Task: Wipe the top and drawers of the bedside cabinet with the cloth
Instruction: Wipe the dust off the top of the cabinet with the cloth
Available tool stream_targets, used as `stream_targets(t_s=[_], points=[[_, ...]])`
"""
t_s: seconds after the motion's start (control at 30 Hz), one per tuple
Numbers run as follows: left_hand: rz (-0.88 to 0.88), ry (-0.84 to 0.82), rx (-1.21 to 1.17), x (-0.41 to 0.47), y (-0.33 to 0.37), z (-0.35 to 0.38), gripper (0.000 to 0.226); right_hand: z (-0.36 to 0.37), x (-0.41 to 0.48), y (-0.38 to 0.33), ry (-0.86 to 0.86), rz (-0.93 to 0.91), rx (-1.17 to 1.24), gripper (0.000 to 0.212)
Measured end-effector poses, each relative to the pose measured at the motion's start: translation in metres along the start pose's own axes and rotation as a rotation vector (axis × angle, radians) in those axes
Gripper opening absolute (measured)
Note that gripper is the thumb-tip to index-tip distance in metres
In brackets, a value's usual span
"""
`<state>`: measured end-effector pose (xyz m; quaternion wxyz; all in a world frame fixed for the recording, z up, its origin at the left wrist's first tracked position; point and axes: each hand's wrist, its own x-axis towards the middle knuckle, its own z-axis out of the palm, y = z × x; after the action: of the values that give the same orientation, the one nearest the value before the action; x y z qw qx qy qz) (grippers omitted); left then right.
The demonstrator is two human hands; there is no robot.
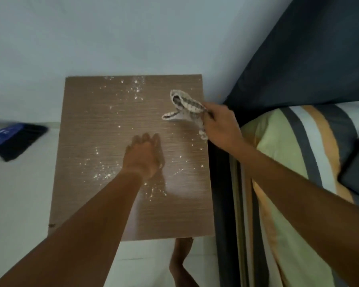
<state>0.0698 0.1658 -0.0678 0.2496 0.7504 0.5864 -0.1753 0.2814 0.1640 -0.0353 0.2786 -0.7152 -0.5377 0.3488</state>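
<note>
Much white powder dotted the cabinet top (104, 125); the right hand (220, 125) pinched the cloth (184, 108) above its far right corner, the left hand (143, 156) lay flat, unclenched. A hasty sweep could have flicked powder onto the bed (288, 141).

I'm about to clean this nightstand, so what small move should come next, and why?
Probably lower the right hand so the bunched striped cloth lies flat on the brown wooden cabinet top, then sweep. The cloth hangs from its fingers near the far right corner, white powdery specks still dot the surface, and the left hand rests open amid them.
</note>
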Motion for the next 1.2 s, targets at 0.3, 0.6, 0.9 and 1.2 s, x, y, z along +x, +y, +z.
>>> stream_targets(t_s=[0.3, 0.6, 0.9, 1.2], points=[[-0.061, -0.13, 0.032, 0.025, -0.016, 0.014, 0.109, 0.03, 0.175, 0.047, -0.343, -0.315, -0.57, 0.055], [-0.07, -0.128, -0.011, 0.025, -0.015, 0.012, 0.108, 0.048, 0.164, 0.043, -0.042, -0.095, 0.054, 0.041], [-0.071, -0.116, 0.02, 0.025, -0.015, 0.015, 0.108, 0.088, 0.149, 0.062, 0.017, -0.176, -0.621, 0.059], [-0.069, -0.131, 0.068, 0.024, -0.016, 0.016, 0.11, 0.094, 0.124, 0.061, 0.02, -0.173, -0.668, 0.053]])
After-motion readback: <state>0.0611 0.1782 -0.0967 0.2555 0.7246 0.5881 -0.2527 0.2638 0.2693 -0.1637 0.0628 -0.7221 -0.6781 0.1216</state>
